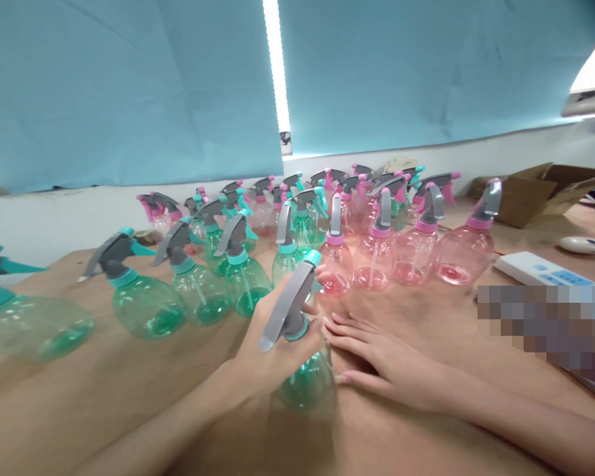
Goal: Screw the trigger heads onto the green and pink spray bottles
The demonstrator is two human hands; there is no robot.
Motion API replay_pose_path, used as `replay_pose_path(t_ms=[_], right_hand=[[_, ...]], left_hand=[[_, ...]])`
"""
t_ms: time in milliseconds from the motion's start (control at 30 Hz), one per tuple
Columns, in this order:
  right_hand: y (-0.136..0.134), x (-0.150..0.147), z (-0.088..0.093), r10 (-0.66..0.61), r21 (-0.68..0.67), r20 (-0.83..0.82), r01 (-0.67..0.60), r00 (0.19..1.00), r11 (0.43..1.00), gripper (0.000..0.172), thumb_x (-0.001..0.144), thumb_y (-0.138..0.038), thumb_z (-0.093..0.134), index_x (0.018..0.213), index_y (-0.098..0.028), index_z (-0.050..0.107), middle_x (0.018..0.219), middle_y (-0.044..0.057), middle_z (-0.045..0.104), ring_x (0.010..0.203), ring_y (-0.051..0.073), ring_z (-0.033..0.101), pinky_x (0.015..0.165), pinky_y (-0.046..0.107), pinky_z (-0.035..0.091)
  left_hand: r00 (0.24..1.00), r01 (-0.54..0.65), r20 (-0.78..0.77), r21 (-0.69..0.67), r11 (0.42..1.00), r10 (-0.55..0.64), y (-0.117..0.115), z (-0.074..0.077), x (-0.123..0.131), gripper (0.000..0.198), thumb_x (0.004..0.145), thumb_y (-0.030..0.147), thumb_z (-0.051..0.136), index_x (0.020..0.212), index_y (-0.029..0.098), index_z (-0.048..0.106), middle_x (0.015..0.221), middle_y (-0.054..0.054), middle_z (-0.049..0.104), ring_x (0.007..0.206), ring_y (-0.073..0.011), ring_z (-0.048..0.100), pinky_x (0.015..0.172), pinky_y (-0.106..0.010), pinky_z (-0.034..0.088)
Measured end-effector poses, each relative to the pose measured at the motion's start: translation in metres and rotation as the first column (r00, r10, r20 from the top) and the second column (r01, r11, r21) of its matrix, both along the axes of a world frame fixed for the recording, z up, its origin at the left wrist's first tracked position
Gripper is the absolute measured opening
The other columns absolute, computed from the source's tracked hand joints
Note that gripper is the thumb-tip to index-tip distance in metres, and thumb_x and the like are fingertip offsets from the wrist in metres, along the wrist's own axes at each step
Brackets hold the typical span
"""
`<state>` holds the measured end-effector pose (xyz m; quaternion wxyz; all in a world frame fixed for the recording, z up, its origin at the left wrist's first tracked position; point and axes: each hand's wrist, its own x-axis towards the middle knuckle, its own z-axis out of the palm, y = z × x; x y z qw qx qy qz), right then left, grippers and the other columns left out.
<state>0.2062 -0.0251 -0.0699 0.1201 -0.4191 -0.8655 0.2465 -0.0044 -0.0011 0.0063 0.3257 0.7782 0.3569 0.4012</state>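
My left hand [268, 347] is wrapped round the neck and grey trigger head of a clear green spray bottle [305, 380] standing on the brown table [129, 396] in front of me. Beside it my right hand [377, 354] lies flat on the table, fingers stretched out, fingertips touching the bottle's side. Nothing is in the right hand.
Behind the hands stand several green spray bottles [146, 301] at left and several pink ones [463, 251] at right. An open cardboard box [540, 192], a white device [545, 270] and a white oval object [582, 244] lie at far right. A blue curtain [129, 92] hangs behind.
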Motion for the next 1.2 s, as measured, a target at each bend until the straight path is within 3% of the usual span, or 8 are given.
replay_pose_path(t_ms=[133, 267, 433, 633, 800, 1067, 1200], right_hand=[[0.0, 0.0, -0.001, -0.007, -0.006, -0.029, 0.006, 1.0, 1.0, 0.066, 0.095, -0.062, 0.044, 0.149, -0.024, 0.042, 0.155, 0.008, 0.04, 0.144, 0.029, 0.032, 0.12, 0.05, 0.023], [0.0, 0.0, 0.001, -0.006, -0.01, -0.028, 0.005, 1.0, 1.0, 0.066, 0.096, -0.062, 0.043, 0.149, -0.023, 0.042, 0.155, 0.007, 0.04, 0.144, 0.03, 0.031, 0.12, 0.05, 0.023], [0.0, 0.0, 0.001, -0.005, -0.009, -0.031, 0.005, 1.0, 1.0, 0.067, 0.095, -0.062, 0.043, 0.15, -0.023, 0.04, 0.154, 0.008, 0.04, 0.144, 0.03, 0.031, 0.12, 0.051, 0.022], [0.0, 0.0, 0.001, 0.0, 0.0, -0.037, 0.0, 0.999, 1.0, 0.067, 0.096, -0.062, 0.043, 0.149, -0.022, 0.041, 0.155, 0.008, 0.04, 0.144, 0.03, 0.032, 0.12, 0.051, 0.022], [0.0, -0.001, 0.001, -0.004, 0.005, -0.03, 0.004, 1.0, 1.0, 0.067, 0.095, -0.063, 0.043, 0.148, -0.022, 0.043, 0.154, 0.009, 0.04, 0.144, 0.03, 0.032, 0.12, 0.051, 0.023], [0.0, 0.0, -0.002, -0.001, 0.023, -0.057, 0.002, 0.998, 1.0, 0.066, 0.096, -0.062, 0.044, 0.151, -0.026, 0.038, 0.154, 0.007, 0.041, 0.144, 0.029, 0.033, 0.119, 0.051, 0.024], [0.0, 0.001, -0.001, 0.006, 0.021, -0.047, -0.005, 0.999, 1.0, 0.066, 0.096, -0.062, 0.043, 0.15, -0.024, 0.04, 0.154, 0.008, 0.04, 0.144, 0.029, 0.032, 0.119, 0.05, 0.023]], left_hand=[[0.999, -0.011, -0.039, 0.044, 0.999, 0.013, 0.0, -0.002, 0.0, 0.036, 0.081, 0.025, 0.056, 0.117, 0.021, 0.055, 0.086, -0.004, 0.064, 0.071, -0.0183, 0.062, 0.065, -0.032, 0.055], [0.999, -0.025, -0.035, 0.061, 0.998, 0.028, -0.001, -0.006, 0.0, 0.037, 0.081, 0.023, 0.056, 0.119, 0.021, 0.054, 0.082, -0.002, 0.06, 0.066, -0.0161, 0.057, 0.059, -0.03, 0.051], [0.997, -0.074, -0.028, 0.108, 0.991, 0.077, 0.0, -0.01, 0.0, 0.015, 0.079, 0.019, 0.056, 0.093, 0.021, 0.055, 0.078, 0.0, 0.057, 0.063, -0.0144, 0.054, 0.058, -0.029, 0.049], [0.998, -0.06, -0.025, 0.117, 0.991, 0.064, 0.002, -0.01, 0.0, 0.034, 0.078, 0.019, 0.056, 0.112, 0.023, 0.054, 0.084, -0.001, 0.061, 0.068, -0.0155, 0.059, 0.061, -0.029, 0.053], [0.999, -0.039, -0.029, 0.092, 0.995, 0.042, 0.0, -0.004, 0.003, 0.026, 0.078, 0.018, 0.055, 0.103, 0.022, 0.057, 0.088, -0.003, 0.064, 0.069, -0.0155, 0.059, 0.064, -0.03, 0.054], [0.997, -0.048, -0.052, 0.031, 0.998, 0.05, -0.002, -0.001, 0.003, 0.037, 0.079, 0.021, 0.055, 0.116, 0.023, 0.054, 0.082, -0.001, 0.062, 0.065, -0.0156, 0.057, 0.061, -0.03, 0.052], [0.998, -0.063, -0.025, 0.032, 0.997, 0.064, -0.004, 0.001, 0.003, 0.037, 0.077, 0.02, 0.054, 0.114, 0.024, 0.055, 0.094, -0.003, 0.065, 0.069, -0.016, 0.058, 0.065, -0.031, 0.054]])
